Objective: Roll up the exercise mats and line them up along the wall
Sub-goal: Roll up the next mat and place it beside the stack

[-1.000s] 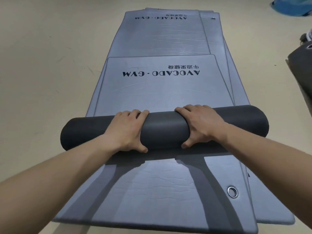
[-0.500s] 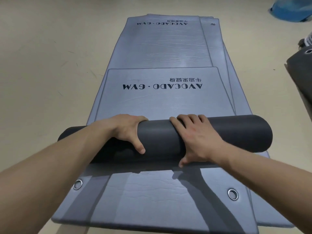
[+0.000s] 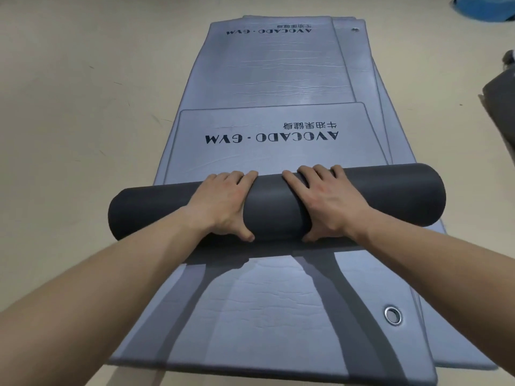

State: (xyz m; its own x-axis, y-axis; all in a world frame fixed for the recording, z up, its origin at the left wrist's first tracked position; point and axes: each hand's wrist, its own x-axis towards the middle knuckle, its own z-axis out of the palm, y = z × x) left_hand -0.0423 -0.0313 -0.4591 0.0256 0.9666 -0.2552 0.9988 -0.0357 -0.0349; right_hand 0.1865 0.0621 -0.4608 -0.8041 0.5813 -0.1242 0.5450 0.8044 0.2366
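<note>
Since half a second ago the roll has advanced toward the printed end. The flat stretch ahead of it is shorter, and your hands have gone from staggered to level with each other. The near-left eyelet seen earlier is now hidden under your left forearm.

Left hand: fingers draped over the top and far side of the roll, thumb curled against its near side, gripping it. Right hand: same grip, mirrored, just beside the left, with a bare band of roll between them. Both sit near the roll's middle.

The roll is dark grey, lying crosswise, its right end slightly farther from you than its left. It rests on the stack of mats, which lies flat on the floor. The unrolled flat end of the same mat carries the AVOCADO · GYM print, upside down to you.

One eyelet shows at the stack's near-right corner, another at the far right.

A blue object sits at the top right and a dark object at the right edge; you cannot tell what either is.
</note>
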